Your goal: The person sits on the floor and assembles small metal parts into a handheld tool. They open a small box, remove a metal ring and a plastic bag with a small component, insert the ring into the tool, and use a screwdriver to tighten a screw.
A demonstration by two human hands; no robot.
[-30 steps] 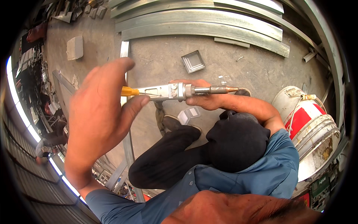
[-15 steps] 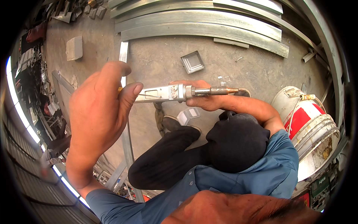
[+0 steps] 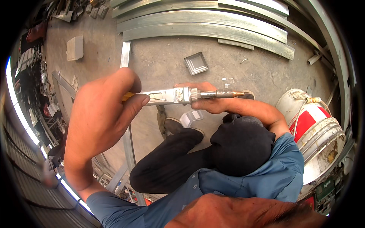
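Note:
Across the middle of the head view lies a silver welding torch point(image 3: 171, 95), level, with a knurled collar and a copper-coloured tip pointing right. My right hand point(image 3: 213, 106) grips it from behind and below near the collar; part of those fingers is hidden by the torch. At its left end my left hand point(image 3: 102, 110) is closed, thumb and forefinger pinching a small yellow-handled screwdriver point(image 3: 130, 96). The thin shaft reaches into a long recess in the torch's side. Most of the handle is hidden inside my left hand.
Long metal profiles point(image 3: 205, 28) lie stacked at the far side. A square metal piece point(image 3: 196, 63) and an open small clear box point(image 3: 191, 117) are on the concrete floor. White buckets point(image 3: 300, 110) stand at right, a pale block point(image 3: 75, 48) at far left. Below are my black-trousered knees point(image 3: 243, 144).
My left forefinger, lifted off before, has come down beside the thumb onto the yellow handle. The torch has shifted slightly to the right; my right hand keeps its hold.

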